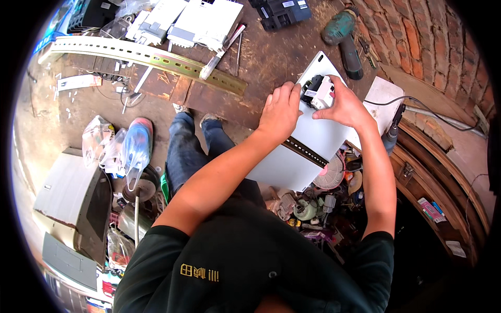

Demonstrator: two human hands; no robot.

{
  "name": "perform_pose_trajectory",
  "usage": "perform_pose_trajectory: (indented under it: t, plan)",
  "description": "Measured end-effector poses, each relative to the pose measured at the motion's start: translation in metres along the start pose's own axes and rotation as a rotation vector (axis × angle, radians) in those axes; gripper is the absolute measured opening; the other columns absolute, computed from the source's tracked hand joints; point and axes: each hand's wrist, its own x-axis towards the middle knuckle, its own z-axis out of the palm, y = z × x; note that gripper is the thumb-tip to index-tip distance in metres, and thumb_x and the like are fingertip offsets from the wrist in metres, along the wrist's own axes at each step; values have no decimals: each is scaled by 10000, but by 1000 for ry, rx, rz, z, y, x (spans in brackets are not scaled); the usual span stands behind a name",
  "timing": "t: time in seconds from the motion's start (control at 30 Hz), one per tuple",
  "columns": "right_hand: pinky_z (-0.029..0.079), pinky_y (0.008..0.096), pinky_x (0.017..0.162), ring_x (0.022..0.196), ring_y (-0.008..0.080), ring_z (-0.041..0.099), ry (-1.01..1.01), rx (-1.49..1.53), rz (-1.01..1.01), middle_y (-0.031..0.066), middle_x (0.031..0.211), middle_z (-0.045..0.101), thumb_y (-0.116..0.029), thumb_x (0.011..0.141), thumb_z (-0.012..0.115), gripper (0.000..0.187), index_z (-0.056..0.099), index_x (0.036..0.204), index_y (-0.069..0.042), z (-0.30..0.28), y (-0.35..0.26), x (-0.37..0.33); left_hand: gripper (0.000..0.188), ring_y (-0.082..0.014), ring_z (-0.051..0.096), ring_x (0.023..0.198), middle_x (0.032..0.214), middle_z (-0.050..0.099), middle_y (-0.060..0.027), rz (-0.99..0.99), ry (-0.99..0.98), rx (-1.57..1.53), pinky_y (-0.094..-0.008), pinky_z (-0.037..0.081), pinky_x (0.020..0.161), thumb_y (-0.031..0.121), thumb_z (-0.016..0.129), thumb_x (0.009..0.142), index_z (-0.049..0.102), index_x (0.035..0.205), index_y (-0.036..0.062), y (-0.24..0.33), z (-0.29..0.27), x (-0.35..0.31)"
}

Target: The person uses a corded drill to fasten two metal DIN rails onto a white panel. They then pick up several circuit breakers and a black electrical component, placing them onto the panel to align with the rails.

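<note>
A white metal panel point(309, 136) lies tilted in front of me, its upper part over the bench edge. My right hand point(348, 107) grips a small black-and-white electrical device point(319, 95), a contactor by its look, against the panel's upper part. Its thumb and fingers hold the white side. Closed along the panel's left edge is my left hand point(282, 108), its fingertips close to the device's black side. Those fingertips are partly hidden. Across the panel, below both hands, runs a dark slotted mounting rail point(307, 152).
On the brown bench point(284, 57) are a long slotted metal rail point(141, 52), white electrical modules point(203, 23), a black case point(282, 13) and a green cordless drill point(340, 28). A second power tool point(391, 130) stands right. Clutter point(308, 208) fills the space below the panel.
</note>
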Motion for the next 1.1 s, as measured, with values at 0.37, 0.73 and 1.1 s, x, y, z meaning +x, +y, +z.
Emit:
perform_pose_trajectory:
  t: [0.37,0.73,1.1]
  plan:
    - [488,430,1018,1208,428,588,39,4,75,299,1266,592,-252,656,947,1041,320,1428,55,16,-5,-1,713,-372,463,1220,1395,419,-184,-88,-52,14,-474,394,980,115,757,825,407,1435,2,6,3,2]
    - [479,403,1026,1191,376,590,205,149,-109,241,1270,584,-219,598,949,974,432,1383,38,28,16,1,705,-352,453,1246,1405,412,-170,-76,-61,45,-457,392,984,114,740,834,399,1441,-3,7,1,3]
    - [467,454,1049,1268,381,544,363,198,-206,230,1335,567,-365,569,959,1079,434,1450,-32,38,41,-10,664,-344,507,1152,1324,490,-149,-10,20,69,-453,409,980,172,824,774,572,1378,67,9,2,3]
